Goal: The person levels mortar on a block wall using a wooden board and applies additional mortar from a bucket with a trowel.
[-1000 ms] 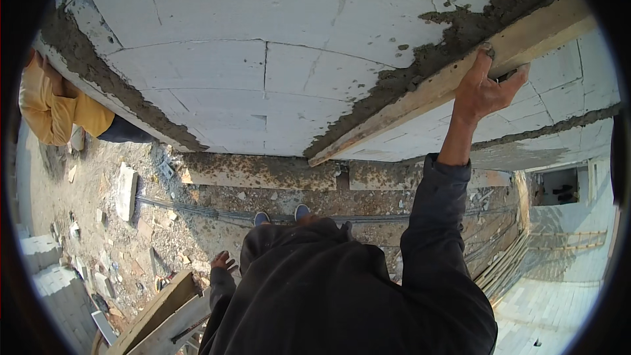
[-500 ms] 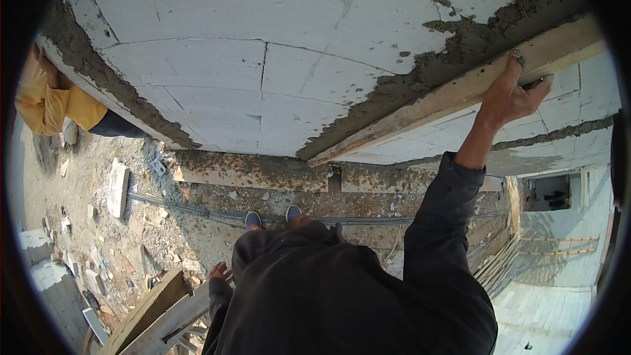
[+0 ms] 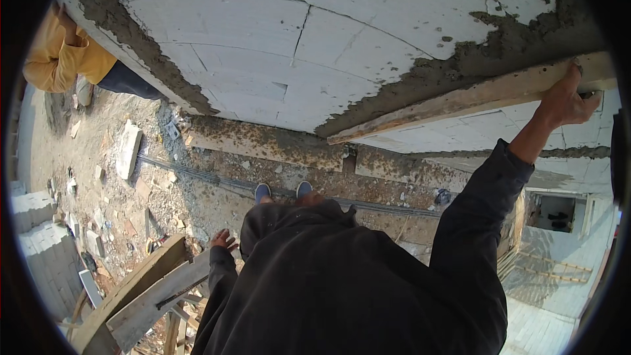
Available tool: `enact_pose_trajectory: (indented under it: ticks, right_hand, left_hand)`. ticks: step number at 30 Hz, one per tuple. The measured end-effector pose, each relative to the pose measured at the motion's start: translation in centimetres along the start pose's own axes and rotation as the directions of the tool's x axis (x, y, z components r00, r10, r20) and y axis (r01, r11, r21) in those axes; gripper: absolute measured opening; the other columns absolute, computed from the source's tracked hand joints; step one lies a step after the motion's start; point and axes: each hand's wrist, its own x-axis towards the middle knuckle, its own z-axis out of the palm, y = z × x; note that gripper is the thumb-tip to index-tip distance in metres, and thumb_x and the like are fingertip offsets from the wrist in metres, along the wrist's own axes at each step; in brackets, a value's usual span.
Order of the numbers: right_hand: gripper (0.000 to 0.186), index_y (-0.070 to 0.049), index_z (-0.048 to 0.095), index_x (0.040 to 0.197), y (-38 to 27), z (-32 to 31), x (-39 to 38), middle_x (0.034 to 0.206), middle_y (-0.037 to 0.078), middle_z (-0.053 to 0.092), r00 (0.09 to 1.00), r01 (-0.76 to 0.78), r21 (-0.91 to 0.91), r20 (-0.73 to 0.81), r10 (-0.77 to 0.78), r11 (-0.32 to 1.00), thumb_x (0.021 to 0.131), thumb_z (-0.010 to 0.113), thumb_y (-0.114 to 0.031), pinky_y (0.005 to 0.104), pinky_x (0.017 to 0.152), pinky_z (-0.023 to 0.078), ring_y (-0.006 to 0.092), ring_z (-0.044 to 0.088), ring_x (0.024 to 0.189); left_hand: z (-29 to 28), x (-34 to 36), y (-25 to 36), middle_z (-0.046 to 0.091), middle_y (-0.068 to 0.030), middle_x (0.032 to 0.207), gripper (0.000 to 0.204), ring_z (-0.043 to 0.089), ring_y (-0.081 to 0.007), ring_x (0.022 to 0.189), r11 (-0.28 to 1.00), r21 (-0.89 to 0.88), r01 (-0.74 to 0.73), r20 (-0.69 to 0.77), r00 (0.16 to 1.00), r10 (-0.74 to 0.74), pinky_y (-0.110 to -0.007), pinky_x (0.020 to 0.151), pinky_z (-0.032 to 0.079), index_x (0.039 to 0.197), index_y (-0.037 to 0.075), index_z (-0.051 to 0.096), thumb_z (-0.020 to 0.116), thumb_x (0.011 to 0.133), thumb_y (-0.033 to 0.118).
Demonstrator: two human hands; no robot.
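Note:
My right hand (image 3: 564, 102), at the far right, grips a long wooden board (image 3: 453, 98) with my arm stretched up. The board runs diagonally along a rough band of wet grey mortar (image 3: 460, 62) on the wall of pale blocks (image 3: 250, 46); its lower end reaches toward the foot of the wall. My left hand (image 3: 222, 238) hangs low beside my dark clothing with fingers apart and nothing in it, above some planks (image 3: 146, 292) at the lower left.
A co-worker in a yellow top (image 3: 85, 52) is at the left mortared edge (image 3: 138, 33). Below are rubble-strewn ground, a white slab (image 3: 129, 148), long rods (image 3: 177, 169) and my feet (image 3: 304, 189). Stacked blocks (image 3: 46, 256) stand lower left, a bamboo frame (image 3: 545, 273) lower right.
My right hand and the board's upper end have shifted right and slightly down in the view. The whole scene has tilted, with the left side rising. My left hand still hangs low.

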Motion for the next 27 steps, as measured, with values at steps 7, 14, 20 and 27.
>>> enact_pose_trajectory:
  ticks: [7,14,20,27]
  right_hand:
    - [0.058,0.015,0.052,0.125,-0.3,1.5,-7.0,0.106,0.019,0.067,0.998,-0.038,0.232,-0.039,0.048,0.972,0.081,0.08,-0.009,0.0317,0.076,0.061,0.0223,0.069,0.087]
    - [0.065,0.018,0.045,0.135,-1.3,1.9,-11.2,0.12,0.023,0.06,0.998,0.056,0.027,0.026,-0.056,0.998,0.085,0.077,-0.008,0.0328,0.078,0.062,0.0256,0.066,0.098]
    - [0.056,0.017,0.051,0.126,-0.5,0.7,-1.9,0.11,0.02,0.065,0.998,-0.027,0.087,0.055,0.022,0.996,0.086,0.078,-0.011,0.0307,0.07,0.061,0.0203,0.068,0.087]
    - [0.066,0.018,0.046,0.134,-1.2,0.8,-5.9,0.117,0.024,0.061,0.999,0.036,0.032,0.025,-0.036,0.999,0.086,0.079,-0.013,0.0316,0.073,0.061,0.0243,0.066,0.096]
  left_hand:
    - [-0.5,-0.6,-1.9,0.066,-0.0031,0.127,0.046,0.067,-0.0321,0.102,0.999,0.038,0.037,0.009,0.999,-0.037,-0.054,0.076,0.06,0.135,0.017,0.061,0.075,0.092,0.031]
    - [-0.2,0.0,0.6,0.063,-0.0057,0.132,0.048,0.067,-0.0338,0.105,0.999,-0.048,-0.023,0.032,0.999,0.025,-0.057,0.075,0.062,0.138,0.016,0.059,0.074,0.094,0.029]
    - [0.3,0.0,1.0,0.062,-0.0076,0.13,0.047,0.067,-0.0343,0.106,0.999,-0.04,-0.032,0.02,0.999,0.033,-0.054,0.073,0.064,0.139,0.015,0.058,0.071,0.096,0.028]
    - [1.3,-0.9,-0.4,0.065,-0.0076,0.125,0.044,0.069,-0.0328,0.095,0.999,0.023,0.027,0.05,0.998,-0.028,-0.051,0.072,0.06,0.134,0.014,0.063,0.073,0.094,0.029]
